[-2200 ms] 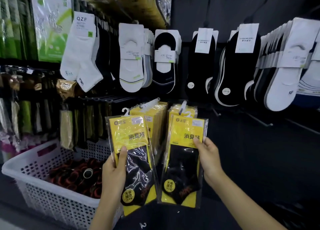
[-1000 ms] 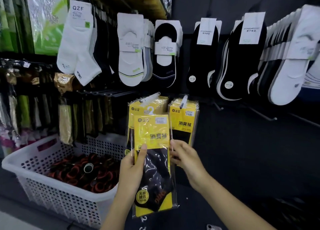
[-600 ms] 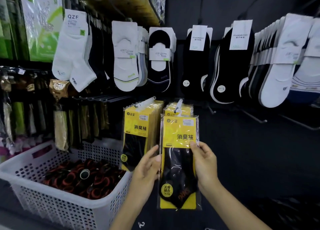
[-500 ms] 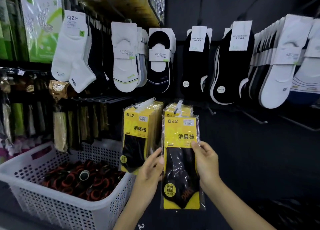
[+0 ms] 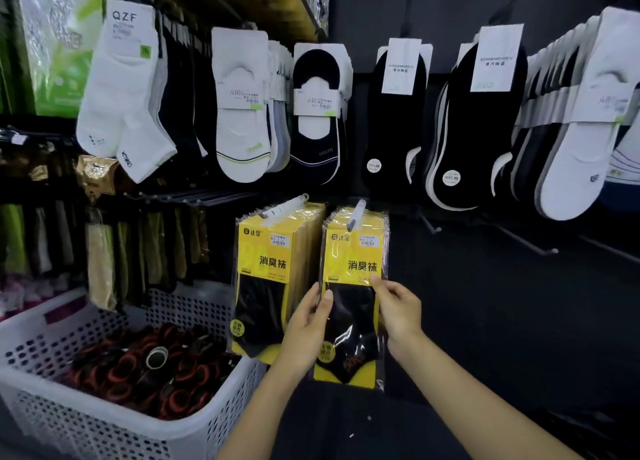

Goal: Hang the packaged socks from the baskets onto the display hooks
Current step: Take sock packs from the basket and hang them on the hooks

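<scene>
Head view: your left hand (image 5: 304, 324) pinches the left edge of the yellow sock pack (image 5: 353, 262), thumb on its front. Your right hand (image 5: 398, 310) pinches the right edge, so both are clamped on it. Above the grip, the pack's top meets the white-tipped hook (image 5: 356, 210); whether it is threaded on cannot be told. Just left of your left hand hangs a second stack (image 5: 266, 279); down-left sits the white basket (image 5: 104, 421).

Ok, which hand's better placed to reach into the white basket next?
Left. The left hand grips the yellow sock pack on the side nearest the white basket; the right hand pinches its far edge and would cross over.
</scene>
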`<state>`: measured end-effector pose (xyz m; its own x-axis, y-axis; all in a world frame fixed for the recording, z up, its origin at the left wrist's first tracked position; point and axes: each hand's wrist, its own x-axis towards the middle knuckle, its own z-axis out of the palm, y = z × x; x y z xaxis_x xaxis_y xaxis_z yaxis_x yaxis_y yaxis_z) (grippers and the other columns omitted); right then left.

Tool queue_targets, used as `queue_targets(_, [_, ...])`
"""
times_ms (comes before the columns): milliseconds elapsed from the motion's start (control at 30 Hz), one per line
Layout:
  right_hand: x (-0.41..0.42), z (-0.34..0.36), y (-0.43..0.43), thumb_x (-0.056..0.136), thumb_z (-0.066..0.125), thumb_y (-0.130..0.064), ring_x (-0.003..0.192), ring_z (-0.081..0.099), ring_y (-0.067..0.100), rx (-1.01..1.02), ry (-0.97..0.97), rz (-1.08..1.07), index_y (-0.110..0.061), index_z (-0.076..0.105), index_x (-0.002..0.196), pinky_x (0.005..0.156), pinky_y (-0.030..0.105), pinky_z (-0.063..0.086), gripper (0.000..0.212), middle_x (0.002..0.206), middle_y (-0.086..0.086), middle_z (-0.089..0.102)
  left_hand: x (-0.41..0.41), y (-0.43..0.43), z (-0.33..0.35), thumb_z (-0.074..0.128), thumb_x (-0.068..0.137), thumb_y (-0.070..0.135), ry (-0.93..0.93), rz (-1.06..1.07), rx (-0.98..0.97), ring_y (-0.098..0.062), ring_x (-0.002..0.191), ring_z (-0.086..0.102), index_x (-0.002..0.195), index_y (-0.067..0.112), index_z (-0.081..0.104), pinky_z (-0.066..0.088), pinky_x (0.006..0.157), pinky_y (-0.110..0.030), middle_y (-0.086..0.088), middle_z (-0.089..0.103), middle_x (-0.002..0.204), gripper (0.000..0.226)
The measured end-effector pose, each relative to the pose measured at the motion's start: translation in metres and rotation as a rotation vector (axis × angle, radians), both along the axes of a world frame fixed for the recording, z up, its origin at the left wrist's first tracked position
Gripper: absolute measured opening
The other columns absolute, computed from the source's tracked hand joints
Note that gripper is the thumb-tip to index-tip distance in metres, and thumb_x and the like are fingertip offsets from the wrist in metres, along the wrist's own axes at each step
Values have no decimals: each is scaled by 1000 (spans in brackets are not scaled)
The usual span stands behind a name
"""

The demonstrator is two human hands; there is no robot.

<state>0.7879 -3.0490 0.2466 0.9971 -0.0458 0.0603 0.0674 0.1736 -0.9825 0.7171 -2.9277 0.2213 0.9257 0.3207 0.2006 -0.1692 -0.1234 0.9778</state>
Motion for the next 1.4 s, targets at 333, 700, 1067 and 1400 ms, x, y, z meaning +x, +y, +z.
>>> queue_targets(333, [16, -28, -10, 86, 69, -28, 100, 63, 21, -90, 62, 36, -10, 63, 103, 91, 35, 53, 25, 105, 9, 67, 36, 9, -16, 43, 92, 54, 35, 72, 111, -14, 136, 37, 150, 28, 22, 32, 112, -33, 0, 36, 150, 67])
queue_targets(700, [-101, -170, -105, 89, 66, -19, 95, 64, 16, -419, 231, 296, -16, 64, 100, 80, 30, 53, 11, 101, 1, 66, -95, -18, -163, 52, 93, 43, 378, 84, 73, -16, 122, 50, 137, 20, 46, 42, 104, -35, 4, 51, 132, 50])
queue_targets(1067, [-213, -390, -186, 87, 67, -8, 96, 59, 32, -608, 884, 290, 0, 57, 90, 72, 26, 38, 13, 98, 22, 60, -216, -71, -363, 53, 95, 34, 935, 20, -19, -23, 105, 59, 133, 11, 49, 52, 71, -26, -12, 55, 127, 45])
queue_targets(1400, [-231, -453, -203, 83, 71, -9, 140, 30, 30, -546, 999, 385, -12, 17, 151, 110, 39, 32, 87, 155, 12, 26, -209, -54, -414, 63, 89, 18, 990, -58, -72, -31, 112, 56, 138, 8, 35, 50, 92, -50, -18, 52, 129, 57])
